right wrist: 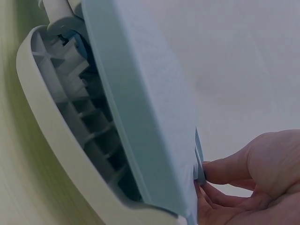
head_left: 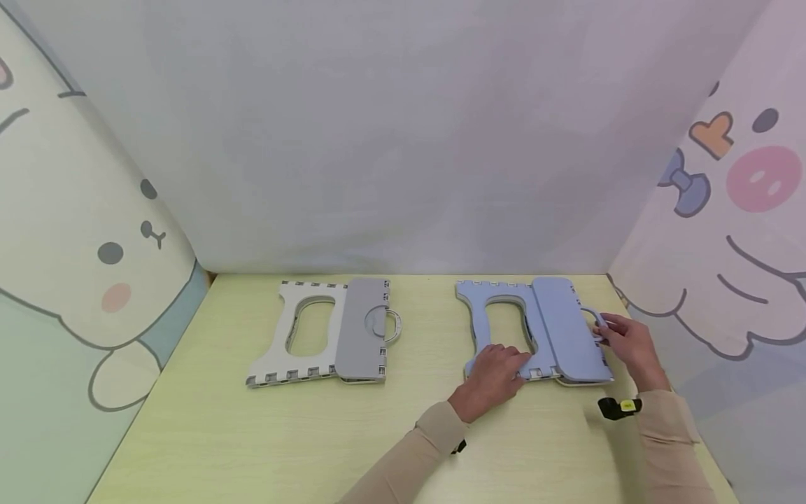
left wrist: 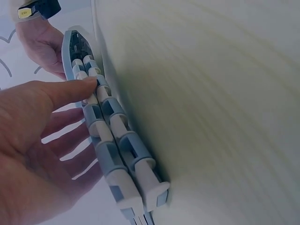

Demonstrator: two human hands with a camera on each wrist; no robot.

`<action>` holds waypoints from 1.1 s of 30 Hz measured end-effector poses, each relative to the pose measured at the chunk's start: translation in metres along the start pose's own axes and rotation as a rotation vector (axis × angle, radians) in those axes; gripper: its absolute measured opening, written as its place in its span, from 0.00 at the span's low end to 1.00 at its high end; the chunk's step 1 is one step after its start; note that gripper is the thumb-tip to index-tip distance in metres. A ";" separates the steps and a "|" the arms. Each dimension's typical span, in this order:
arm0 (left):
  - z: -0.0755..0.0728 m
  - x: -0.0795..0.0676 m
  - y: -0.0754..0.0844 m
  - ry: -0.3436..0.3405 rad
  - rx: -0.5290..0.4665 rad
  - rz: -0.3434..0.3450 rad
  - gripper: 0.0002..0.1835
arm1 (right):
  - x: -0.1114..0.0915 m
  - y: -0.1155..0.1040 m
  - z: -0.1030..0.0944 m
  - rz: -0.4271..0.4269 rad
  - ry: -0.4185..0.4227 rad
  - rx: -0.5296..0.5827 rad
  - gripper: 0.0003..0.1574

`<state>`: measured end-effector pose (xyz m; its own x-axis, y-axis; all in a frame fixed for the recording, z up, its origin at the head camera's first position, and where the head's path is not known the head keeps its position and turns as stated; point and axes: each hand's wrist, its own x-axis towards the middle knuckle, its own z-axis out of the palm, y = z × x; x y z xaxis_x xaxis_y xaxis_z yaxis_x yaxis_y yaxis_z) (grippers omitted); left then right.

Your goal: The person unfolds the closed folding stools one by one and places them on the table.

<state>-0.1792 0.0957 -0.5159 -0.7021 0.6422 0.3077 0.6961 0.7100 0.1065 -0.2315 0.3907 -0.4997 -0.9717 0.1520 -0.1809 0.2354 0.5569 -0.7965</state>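
A blue folding step stool lies folded flat on the right part of the table, its legs toward the left and its loop handle on the right side. My right hand pinches that handle between thumb and fingers, as the right wrist view also shows. On the stool's near left part rests my left hand. In the left wrist view its thumb lies straight against the hinged edge, and the other fingers reach over the stool's face. Ribbed plastic shows between the folded panels.
A second folding stool, grey and white, lies folded on the left side of the light wood table, its handle pointing right. A plain curtain hangs behind the table. Cartoon-printed cloths stand at both sides.
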 end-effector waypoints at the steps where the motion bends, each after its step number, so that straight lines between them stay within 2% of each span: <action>1: 0.000 0.000 0.000 0.003 0.004 -0.004 0.18 | 0.000 -0.001 0.000 0.002 0.001 -0.003 0.30; 13: -0.001 -0.002 -0.001 0.042 0.025 -0.016 0.18 | -0.006 -0.013 -0.005 -0.047 -0.002 -0.039 0.29; 24: 0.003 -0.004 -0.004 0.078 -0.007 -0.027 0.21 | -0.012 -0.023 -0.008 -0.100 0.002 -0.040 0.29; 33: -0.003 -0.006 -0.005 0.075 -0.032 -0.038 0.22 | -0.014 -0.032 -0.011 -0.102 0.013 -0.056 0.29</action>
<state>-0.1784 0.0877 -0.5155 -0.7154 0.5908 0.3732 0.6748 0.7228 0.1493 -0.2249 0.3798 -0.4653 -0.9904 0.1029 -0.0929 0.1367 0.6147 -0.7768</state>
